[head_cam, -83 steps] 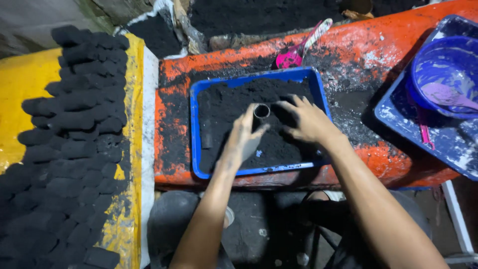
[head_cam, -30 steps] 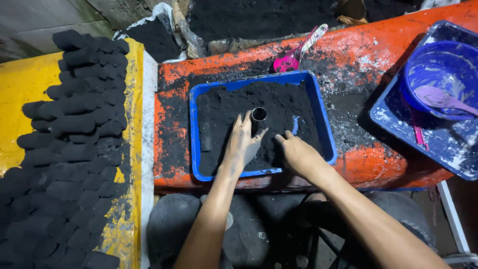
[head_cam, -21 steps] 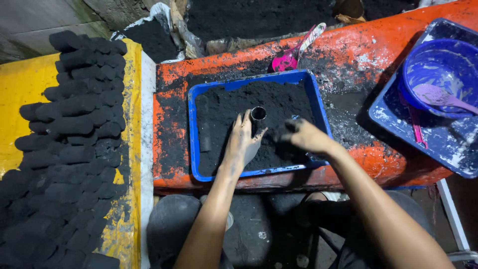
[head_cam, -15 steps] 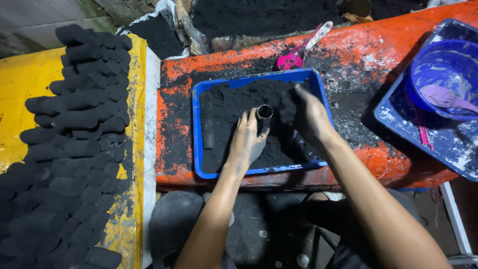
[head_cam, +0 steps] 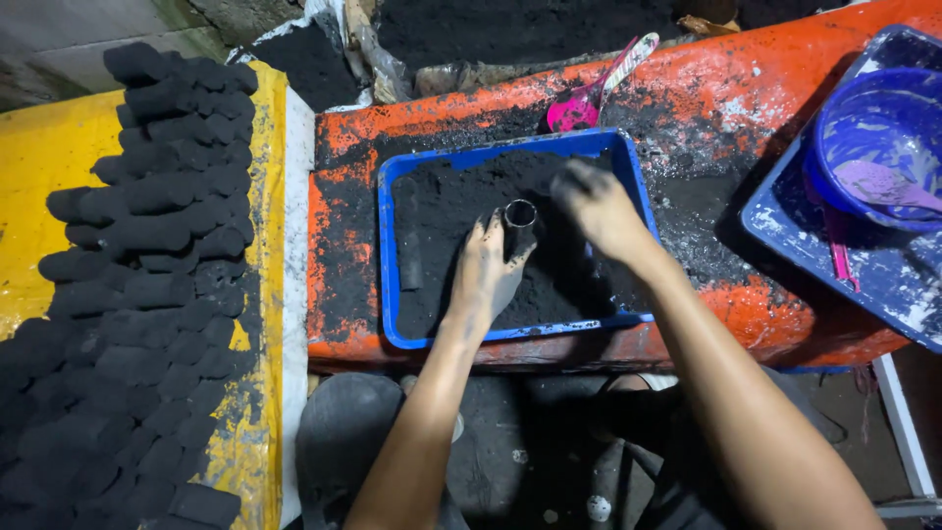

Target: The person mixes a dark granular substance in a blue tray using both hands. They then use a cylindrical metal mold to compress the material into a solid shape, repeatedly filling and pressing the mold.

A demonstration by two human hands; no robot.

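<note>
A blue tray (head_cam: 386, 245) full of black powder sits on an orange surface (head_cam: 726, 88). My left hand (head_cam: 483, 275) is wrapped around a short upright metal tube (head_cam: 519, 214) standing in the powder, its open mouth facing up. My right hand (head_cam: 597, 208) hovers just right of the tube's mouth, blackened, fingers bunched around a pinch of black powder. A dark cylinder-shaped piece (head_cam: 409, 260) lies in the tray's left part.
Many black cylindrical briquettes (head_cam: 147, 255) lie in rows on a yellow board (head_cam: 39, 167) at left. A pink scoop (head_cam: 579, 103) rests behind the tray. At right, a blue basin (head_cam: 873, 137) with a purple spoon sits in another blue tray (head_cam: 883, 285).
My right hand scooped powder near the tray's front, rose, and now sits beside the tube's mouth. My left hand has kept hold of the tube throughout.
</note>
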